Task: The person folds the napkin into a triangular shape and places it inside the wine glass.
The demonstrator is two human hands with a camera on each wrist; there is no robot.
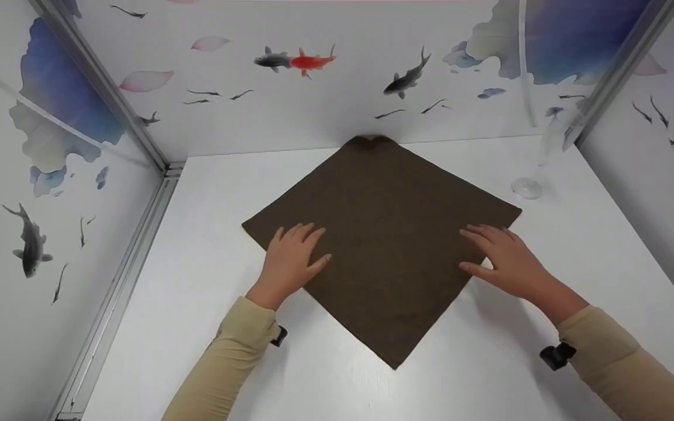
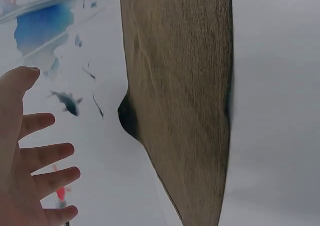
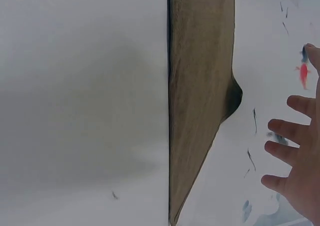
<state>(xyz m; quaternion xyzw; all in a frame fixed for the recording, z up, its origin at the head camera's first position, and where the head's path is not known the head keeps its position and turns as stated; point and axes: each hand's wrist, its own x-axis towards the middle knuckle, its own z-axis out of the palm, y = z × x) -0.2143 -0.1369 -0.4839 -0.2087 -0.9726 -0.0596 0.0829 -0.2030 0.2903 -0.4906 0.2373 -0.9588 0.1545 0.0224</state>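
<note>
Head view – a brown cloth [image 1: 384, 245] lies on the white table [image 1: 196, 222], its far tip against the back wall [image 1: 290, 117].
The left hand [image 1: 291, 260] and right hand [image 1: 508, 263] are over its sides – fingers spread wide.

The white, fish-printed back wall [image 1: 337, 111] barred passage at the far corner of a flat brown fabric square [image 1: 384, 251]. A clear, round-footed object [image 1: 527, 188] stood just beyond the fabric's right corner. A bare left hand [image 1: 291, 260] and a bare right hand [image 1: 506, 263] occupied the air over the fabric's near-left and near-right edges, with free room between them above it; smooth white tabletop [image 1: 337, 380] offered passage along its near sides.
</note>
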